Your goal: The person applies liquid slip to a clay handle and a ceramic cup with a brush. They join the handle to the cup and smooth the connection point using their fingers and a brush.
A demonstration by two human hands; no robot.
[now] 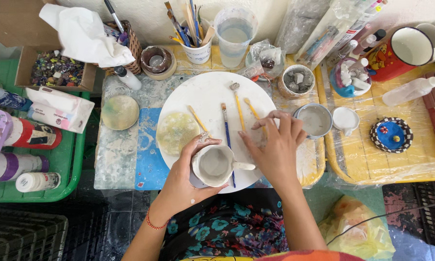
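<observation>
Gripping a small unglazed clay mug (213,166) at six o'clock on the round white board (212,96), the left hand (184,181) wraps it closed. The right hand (274,147) lies half open, fingertips touching the board at four o'clock. Three brushes (225,123) lie just above at twelve; a water jug (235,36) stands farther off on the worktop (118,159).
</observation>
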